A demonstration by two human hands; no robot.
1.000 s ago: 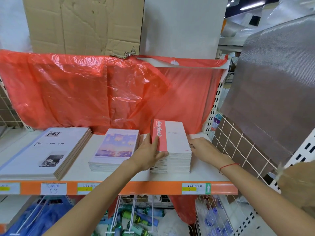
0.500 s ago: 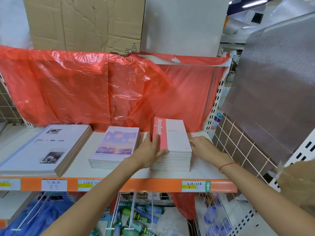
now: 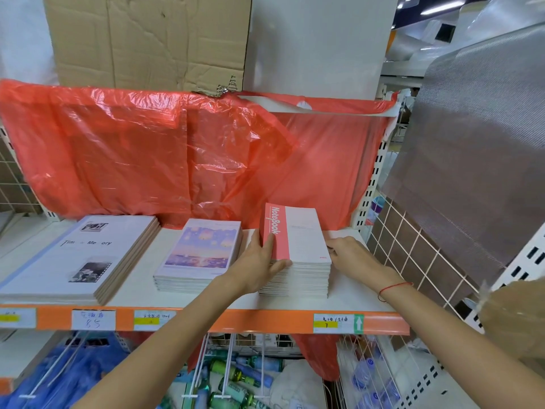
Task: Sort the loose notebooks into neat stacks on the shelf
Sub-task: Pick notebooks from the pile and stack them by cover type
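A stack of pink-and-white notebooks (image 3: 303, 243) stands on the white shelf (image 3: 351, 293) at the right. My left hand (image 3: 259, 261) presses against the stack's left side, thumb on the pink spine strip of the top cover. My right hand (image 3: 351, 255) presses against the stack's right side, fingertips at its upper edge. Left of it lies a lower stack of notebooks with a purple lantern cover (image 3: 200, 255). Further left is a stack of large white "Time Memory" books (image 3: 79, 258).
Red plastic sheeting (image 3: 165, 154) hangs behind the stacks, with cardboard (image 3: 147, 39) above. An orange price strip (image 3: 236, 320) runs along the shelf's front edge. A grey mesh sheet (image 3: 477, 154) and a wire grid (image 3: 413, 246) stand at the right. Wire baskets with bottles (image 3: 236, 376) sit below.
The view has shifted slightly. Both hands stay pressed on the sides of the pink-and-white stack; the right hand's fingers have edged a little closer along its side.
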